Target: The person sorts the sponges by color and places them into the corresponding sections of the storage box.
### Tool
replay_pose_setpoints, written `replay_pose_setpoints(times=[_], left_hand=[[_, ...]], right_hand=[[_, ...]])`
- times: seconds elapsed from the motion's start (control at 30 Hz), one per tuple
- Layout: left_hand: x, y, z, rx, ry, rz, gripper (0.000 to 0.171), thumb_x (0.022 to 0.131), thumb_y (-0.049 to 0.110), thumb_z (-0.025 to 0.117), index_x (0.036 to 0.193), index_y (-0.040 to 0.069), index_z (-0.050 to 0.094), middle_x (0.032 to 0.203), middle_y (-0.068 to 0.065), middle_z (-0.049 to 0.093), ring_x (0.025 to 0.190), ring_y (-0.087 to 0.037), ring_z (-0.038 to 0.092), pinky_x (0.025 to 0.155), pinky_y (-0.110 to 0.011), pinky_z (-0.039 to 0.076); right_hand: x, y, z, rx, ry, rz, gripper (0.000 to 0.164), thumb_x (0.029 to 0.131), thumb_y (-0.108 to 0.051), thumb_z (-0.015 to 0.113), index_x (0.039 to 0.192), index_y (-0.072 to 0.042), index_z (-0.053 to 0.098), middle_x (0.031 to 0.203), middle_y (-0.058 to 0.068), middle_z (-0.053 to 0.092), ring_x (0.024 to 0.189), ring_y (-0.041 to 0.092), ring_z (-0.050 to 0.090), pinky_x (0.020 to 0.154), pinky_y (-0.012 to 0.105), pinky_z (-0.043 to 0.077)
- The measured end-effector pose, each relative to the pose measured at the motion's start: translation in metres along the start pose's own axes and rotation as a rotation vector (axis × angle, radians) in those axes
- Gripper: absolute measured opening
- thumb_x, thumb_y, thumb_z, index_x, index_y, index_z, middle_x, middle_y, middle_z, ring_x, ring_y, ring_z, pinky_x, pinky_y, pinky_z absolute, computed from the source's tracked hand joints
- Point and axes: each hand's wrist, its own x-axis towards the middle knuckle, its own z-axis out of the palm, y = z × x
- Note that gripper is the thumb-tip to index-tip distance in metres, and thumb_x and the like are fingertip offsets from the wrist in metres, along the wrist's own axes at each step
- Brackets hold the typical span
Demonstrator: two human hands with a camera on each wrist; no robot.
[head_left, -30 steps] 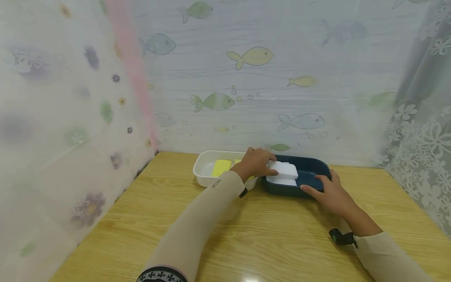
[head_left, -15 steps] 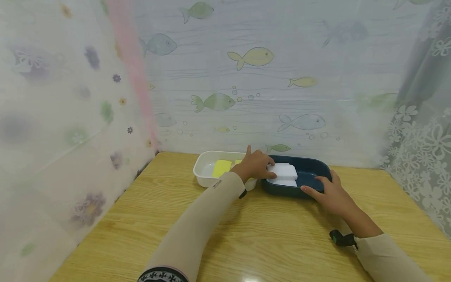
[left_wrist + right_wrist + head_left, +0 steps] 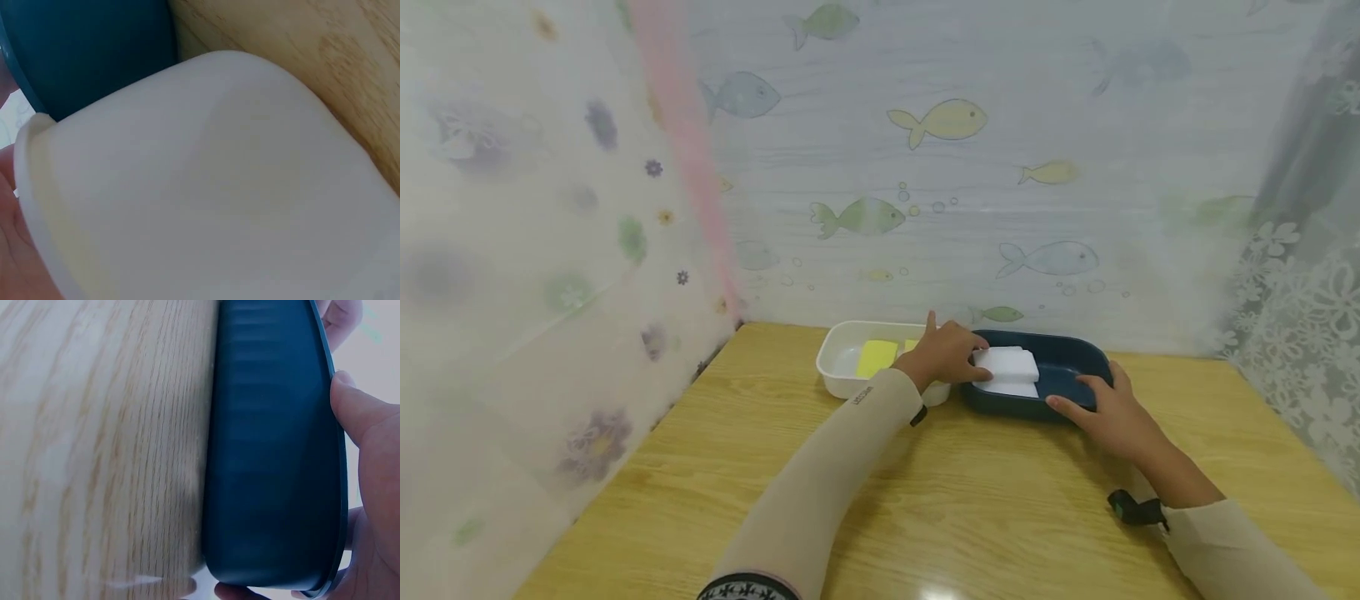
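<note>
My left hand point(image 3: 949, 352) reaches across the white tub and pinches the left end of a white sponge-like block point(image 3: 1009, 365), one finger raised. That block lies on another white piece in the left part of the dark blue tub point(image 3: 1066, 382). My right hand point(image 3: 1118, 421) holds the blue tub's right end, thumb on the near rim and fingers round the far side. In the right wrist view, the thumb point(image 3: 359, 409) presses on the tub's rim. The left wrist view is mostly filled by the white tub's wall point(image 3: 219, 175), hiding most of the left hand.
The white tub point(image 3: 824, 371) stands left of the blue one, close beside it. Inside are a yellow block point(image 3: 877, 358) and more yellow partly hidden by my left arm. Both tubs stand near the back of the wooden table point(image 3: 970, 500), before a fish-patterned curtain point(image 3: 940, 208).
A finger of my left hand has lifted, and the white stack's top sits a little lower and more even. My right hand keeps its hold on the blue tub. The head view shifts slightly.
</note>
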Motion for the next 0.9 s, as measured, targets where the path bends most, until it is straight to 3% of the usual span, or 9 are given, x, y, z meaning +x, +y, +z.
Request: replay_pose_setpoints(times=[0.2, 0.37, 0.47, 0.7, 0.9], left_hand=[[-0.008, -0.010, -0.006, -0.033, 0.013, 0.000, 0.066, 0.094, 0.064, 0.065, 0.148, 0.027, 0.058, 0.153, 0.007, 0.056, 0.147, -0.021, 0.042, 0.124, -0.070, 0.008], [-0.026, -0.036, -0.018, -0.044, 0.011, -0.006, 0.070, 0.096, 0.065, 0.060, 0.151, 0.023, 0.055, 0.158, 0.002, 0.050, 0.151, -0.023, 0.038, 0.125, -0.066, 0.011], [-0.048, -0.060, -0.027, -0.022, 0.028, -0.008, 0.071, 0.099, 0.065, 0.056, 0.153, 0.019, 0.052, 0.160, -0.002, 0.048, 0.152, -0.025, 0.037, 0.126, -0.062, 0.015], [-0.110, -0.116, -0.041, 0.038, 0.141, -0.018, 0.067, 0.101, 0.061, 0.056, 0.147, 0.012, 0.058, 0.154, -0.008, 0.054, 0.145, -0.032, 0.048, 0.121, -0.057, 0.033], [-0.150, -0.148, -0.043, 0.048, 0.177, -0.083, 0.072, 0.102, 0.061, 0.054, 0.149, 0.007, 0.055, 0.154, -0.015, 0.053, 0.143, -0.037, 0.048, 0.118, -0.059, 0.036]], right_hand=[[-0.002, 0.000, -0.001, 0.006, -0.001, 0.001, 0.103, 0.097, -0.073, 0.050, 0.156, 0.009, 0.033, 0.162, 0.042, -0.017, 0.138, 0.072, 0.023, 0.099, 0.081, 0.035], [-0.002, 0.000, -0.002, 0.012, -0.003, -0.005, 0.104, 0.097, -0.074, 0.049, 0.157, 0.009, 0.031, 0.163, 0.041, -0.018, 0.137, 0.072, 0.025, 0.099, 0.081, 0.035], [-0.001, 0.000, -0.002, 0.015, -0.004, -0.008, 0.105, 0.097, -0.074, 0.049, 0.157, 0.010, 0.030, 0.163, 0.041, -0.018, 0.137, 0.071, 0.025, 0.099, 0.081, 0.035], [0.002, -0.001, -0.003, 0.008, -0.012, -0.006, 0.107, 0.096, -0.074, 0.052, 0.157, 0.011, 0.029, 0.162, 0.044, -0.011, 0.139, 0.072, 0.021, 0.103, 0.081, 0.032], [0.001, -0.001, -0.006, -0.025, -0.013, -0.020, 0.107, 0.096, -0.072, 0.054, 0.157, 0.012, 0.026, 0.160, 0.047, -0.005, 0.137, 0.072, 0.023, 0.102, 0.083, 0.030]])
